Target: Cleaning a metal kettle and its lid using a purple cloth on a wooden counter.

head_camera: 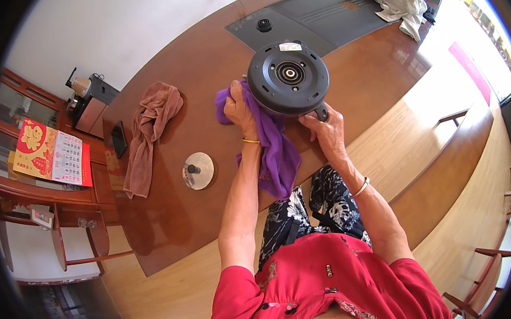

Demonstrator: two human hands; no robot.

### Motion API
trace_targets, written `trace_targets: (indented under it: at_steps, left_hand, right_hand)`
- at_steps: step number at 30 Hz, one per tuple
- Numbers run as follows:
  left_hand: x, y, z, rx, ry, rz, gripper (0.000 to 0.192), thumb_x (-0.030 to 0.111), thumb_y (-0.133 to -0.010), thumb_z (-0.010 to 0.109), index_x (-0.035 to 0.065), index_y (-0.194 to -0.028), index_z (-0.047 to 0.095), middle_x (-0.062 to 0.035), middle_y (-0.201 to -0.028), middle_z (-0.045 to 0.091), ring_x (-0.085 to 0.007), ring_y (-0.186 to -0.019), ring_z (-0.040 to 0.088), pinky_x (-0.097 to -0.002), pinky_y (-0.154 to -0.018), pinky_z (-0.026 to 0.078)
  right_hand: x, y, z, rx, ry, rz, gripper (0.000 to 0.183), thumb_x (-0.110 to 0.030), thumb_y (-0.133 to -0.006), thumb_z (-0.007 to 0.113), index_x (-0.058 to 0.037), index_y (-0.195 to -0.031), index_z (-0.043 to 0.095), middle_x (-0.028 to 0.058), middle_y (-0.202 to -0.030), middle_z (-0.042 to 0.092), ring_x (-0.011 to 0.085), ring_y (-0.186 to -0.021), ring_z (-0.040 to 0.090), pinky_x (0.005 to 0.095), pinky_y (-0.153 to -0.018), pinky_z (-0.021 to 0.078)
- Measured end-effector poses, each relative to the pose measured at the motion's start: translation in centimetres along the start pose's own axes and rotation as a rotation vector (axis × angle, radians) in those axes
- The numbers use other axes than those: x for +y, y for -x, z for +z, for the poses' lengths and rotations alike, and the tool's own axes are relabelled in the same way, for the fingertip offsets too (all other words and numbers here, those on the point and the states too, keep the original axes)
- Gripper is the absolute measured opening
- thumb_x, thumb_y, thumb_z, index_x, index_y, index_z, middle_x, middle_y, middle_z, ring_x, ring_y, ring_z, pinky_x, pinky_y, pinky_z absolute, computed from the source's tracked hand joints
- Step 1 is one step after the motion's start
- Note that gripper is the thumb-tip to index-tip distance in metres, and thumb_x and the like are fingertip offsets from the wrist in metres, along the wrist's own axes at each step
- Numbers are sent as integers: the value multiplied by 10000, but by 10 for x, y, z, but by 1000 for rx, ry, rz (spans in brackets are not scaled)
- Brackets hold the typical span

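My right hand (pixel 327 129) grips the black handle (pixel 322 112) of what looks like an electric kettle (pixel 273 89), tipped so that its round black underside with the ringed central socket faces me. A white label with print is stuck near the rim of that underside. My left hand (pixel 240 110) clasps a purple cloth (pixel 277 158) at the kettle's left side. The cloth hangs down over the front edge of the table. The rest of the kettle is hidden behind its base. Left of my left forearm lies a round lid (pixel 202 176) with a black knob.
A crumpled brown towel (pixel 155 117) and a dark phone (pixel 119 139) lie on the left of the brown table (pixel 168 224). At the back, a dark tea tray panel (pixel 291 17) carries a small black round fitting (pixel 264 25). Pale cloths (pixel 397 4) hang at the far right corner.
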State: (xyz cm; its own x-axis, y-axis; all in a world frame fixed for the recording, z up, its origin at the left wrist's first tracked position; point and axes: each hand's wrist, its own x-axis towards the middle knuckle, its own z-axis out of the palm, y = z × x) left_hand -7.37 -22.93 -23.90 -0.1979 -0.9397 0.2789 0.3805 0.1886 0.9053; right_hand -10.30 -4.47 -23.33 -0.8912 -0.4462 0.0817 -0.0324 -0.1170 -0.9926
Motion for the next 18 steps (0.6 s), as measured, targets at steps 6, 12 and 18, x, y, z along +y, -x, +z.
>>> trace_targets:
  at_steps: [6, 12, 18]
  left_hand:
    - [22, 10, -1, -94, -17, -31, 483, 331, -957, 593, 4, -609, 521, 44, -575, 427, -77, -583, 371, -315, -512, 325]
    - [46, -1, -37, -93, -327, 272, 387, 305, -960, 529, 59, -661, 504, 62, -622, 430, -88, -553, 423, -308, -509, 341]
    - [132, -22, -56, -15, 160, -62, 473, 418, -981, 401, 45, -726, 544, -42, -650, 526, -148, -590, 534, -327, -591, 487]
  right_hand:
    - [1, 2, -5, -42, -228, 11, 101, -22, -783, 690, 23, -852, 632, -17, -591, 529, 57, -451, 447, 216, -386, 373]
    - [-12, 3, -2, -72, -172, 13, 107, -51, -795, 691, 7, -870, 642, -20, -574, 500, 57, -457, 447, 218, -385, 371]
    - [2, 2, 1, -84, -39, -11, 307, -115, -789, 729, -30, -1080, 682, -4, -599, 548, 54, -482, 480, 227, -420, 412]
